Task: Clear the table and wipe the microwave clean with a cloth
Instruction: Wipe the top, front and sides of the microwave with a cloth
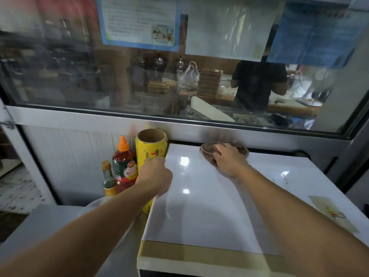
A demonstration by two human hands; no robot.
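1. A white microwave [209, 196] fills the lower middle of the view, its glossy top catching light spots; a tan strip runs along its near front edge.
2. A brown cloth [225, 150] lies bunched at the far edge of the microwave top, close to the wall below a wide window [139, 76].
3. The right hand [229, 160] rests on the cloth with the palm down, its fingers bent over the bunched fabric and pressing it onto the top.
4. The left hand [154, 174] sits at the left edge of the microwave top, fingers curled over that edge; how tightly they hold cannot be told.
5. Just beside the microwave's left side stands a yellow roll [150, 148] with a cardboard core, upright, touching or nearly touching the left hand.
6. Left of the roll stand a red sauce bottle [124, 166] with an orange cap and, nearer, a small glass bottle [108, 176].
7. These stand on a grey tabletop [40, 222] at its far edge, against a white ribbed wall panel.
8. Through the window a person in a dark shirt [257, 80] stands by a counter with stacked wooden boxes [209, 82].
9. Papers are stuck to the glass along its top.
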